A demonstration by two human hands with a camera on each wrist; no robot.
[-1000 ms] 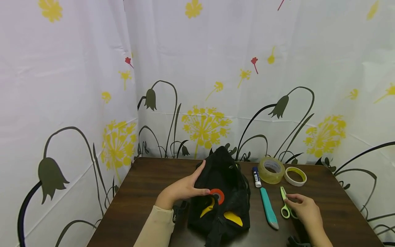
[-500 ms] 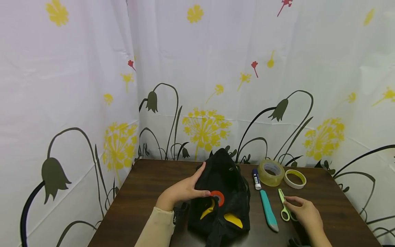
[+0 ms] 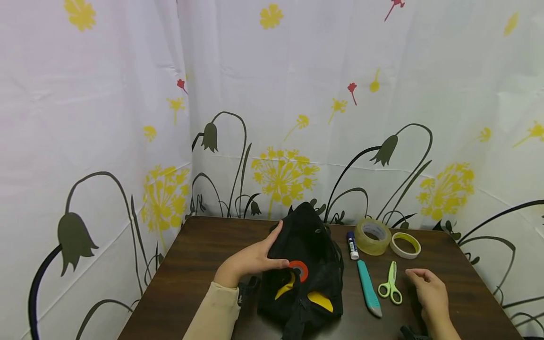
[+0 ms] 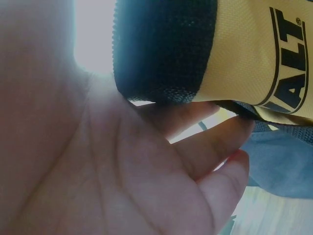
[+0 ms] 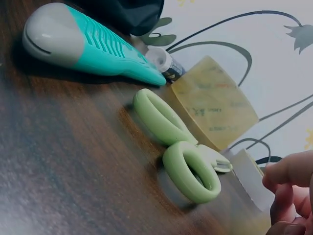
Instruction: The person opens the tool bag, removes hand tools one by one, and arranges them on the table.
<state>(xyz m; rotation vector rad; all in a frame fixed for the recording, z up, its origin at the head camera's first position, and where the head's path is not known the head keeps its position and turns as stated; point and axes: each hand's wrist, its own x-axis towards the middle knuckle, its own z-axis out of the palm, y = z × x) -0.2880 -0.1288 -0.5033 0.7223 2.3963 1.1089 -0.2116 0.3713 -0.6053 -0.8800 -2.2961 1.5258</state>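
Observation:
My left hand (image 3: 250,262) grips the left side of a black and yellow fabric tool bag (image 3: 312,302). Its thumb lies across the dark front, with the tip beside an orange-red ring (image 3: 299,271). Close up in the left wrist view, the bag's yellow panel (image 4: 239,54) carries partly visible black lettering, and some fingertips go behind the fabric. Light green scissors (image 3: 390,285) lie flat on the table, their handles toward me. Just right of them, my right hand (image 3: 431,293) is loosely curled, holding nothing. In the right wrist view the scissors (image 5: 190,171) lie apart from the fingers.
Left of the scissors lies a turquoise utility knife (image 3: 369,288). Behind it are a blue and white glue stick (image 3: 352,245), a wide roll of clear tape (image 3: 369,243) and a narrow tape roll (image 3: 398,251). A flower-printed curtain (image 3: 306,94) hangs behind the dark wooden table (image 3: 199,264).
My right hand has let go of the scissors and drawn away to the right. The scissors now lie by themselves, turned slightly. My left hand stays on the bag.

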